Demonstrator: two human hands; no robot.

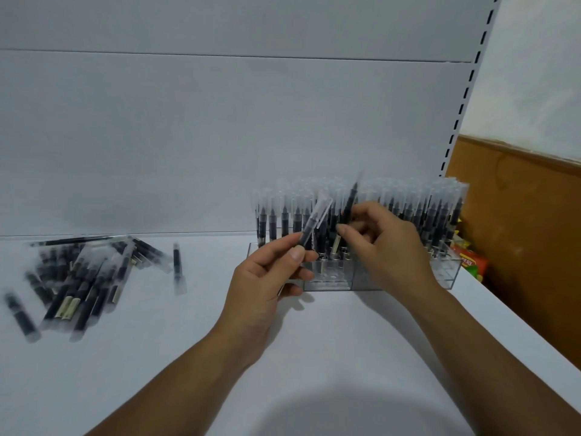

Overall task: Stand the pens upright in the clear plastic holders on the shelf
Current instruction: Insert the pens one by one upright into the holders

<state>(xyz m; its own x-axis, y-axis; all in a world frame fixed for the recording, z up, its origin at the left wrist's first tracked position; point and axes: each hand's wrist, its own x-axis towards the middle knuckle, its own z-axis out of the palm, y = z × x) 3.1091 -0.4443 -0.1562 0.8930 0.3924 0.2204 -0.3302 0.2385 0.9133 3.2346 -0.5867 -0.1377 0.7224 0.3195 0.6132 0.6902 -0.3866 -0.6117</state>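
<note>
Pinching one pen (315, 225) each, your left hand (267, 278) and right hand (390, 247) hover at the packed holder (330, 284); skewed insertion could topple standing pens (435, 215).

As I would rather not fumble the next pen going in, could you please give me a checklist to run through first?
1. Grip of left hand on tilted pen: ok.
2. Pinch of right hand on near-upright pen: ok.
3. Empty front slots in clear holder: ok.
4. Lower end of near-upright pen over a slot: cannot tell, fingers hide it.
5. Straightening of tilted pen for insertion: not ok.
6. No loose pile left on shelf: not ok.
</note>
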